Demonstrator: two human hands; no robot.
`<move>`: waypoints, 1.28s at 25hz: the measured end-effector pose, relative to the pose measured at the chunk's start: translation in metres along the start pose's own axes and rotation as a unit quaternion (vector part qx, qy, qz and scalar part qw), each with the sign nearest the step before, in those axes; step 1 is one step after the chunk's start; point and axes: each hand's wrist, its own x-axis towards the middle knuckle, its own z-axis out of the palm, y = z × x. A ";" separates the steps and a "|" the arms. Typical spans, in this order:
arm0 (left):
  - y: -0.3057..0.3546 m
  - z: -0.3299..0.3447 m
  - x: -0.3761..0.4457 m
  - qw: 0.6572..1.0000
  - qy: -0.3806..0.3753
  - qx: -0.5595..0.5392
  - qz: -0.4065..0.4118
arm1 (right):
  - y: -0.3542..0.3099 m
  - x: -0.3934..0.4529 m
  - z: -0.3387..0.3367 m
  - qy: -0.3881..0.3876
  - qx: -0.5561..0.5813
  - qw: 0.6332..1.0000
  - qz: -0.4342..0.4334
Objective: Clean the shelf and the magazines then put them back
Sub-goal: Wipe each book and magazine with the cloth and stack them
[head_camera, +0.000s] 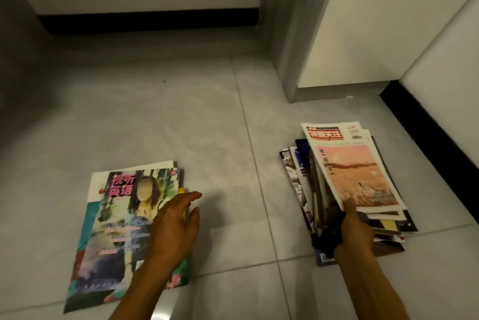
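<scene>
The right hand (356, 229) grips a dark cloth (328, 239) and pinches the sunset-cover magazine (360, 177) atop the floor stack (311, 190). The left hand (176, 223) hovers slack-fingered over the pink-titled magazine (116, 218). Thin, floppy and probably slick: support each by its spine edge.

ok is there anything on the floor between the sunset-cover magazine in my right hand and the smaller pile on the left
Nothing visible. Only bare grey floor tile separates the orange sunset-cover magazine, lifted by the right hand, from the left pile topped by a colourful portrait-cover magazine. The left hand hovers over that pile's right edge.
</scene>
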 end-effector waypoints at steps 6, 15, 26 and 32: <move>-0.099 -0.019 -0.023 0.940 0.051 0.176 -0.287 | 0.051 -0.031 -0.002 -0.090 -0.032 0.993 0.068; -0.127 -0.060 -0.019 0.895 0.086 0.226 -0.375 | 0.040 -0.021 0.016 -0.116 -0.095 0.988 -0.046; -0.070 -0.046 -0.033 0.925 0.092 -0.268 -0.254 | 0.080 -0.062 0.016 -0.237 -0.230 0.944 0.022; -0.018 0.050 -0.051 0.934 -0.086 -0.246 -0.243 | 0.051 -0.070 0.032 -0.322 -0.296 0.820 -0.368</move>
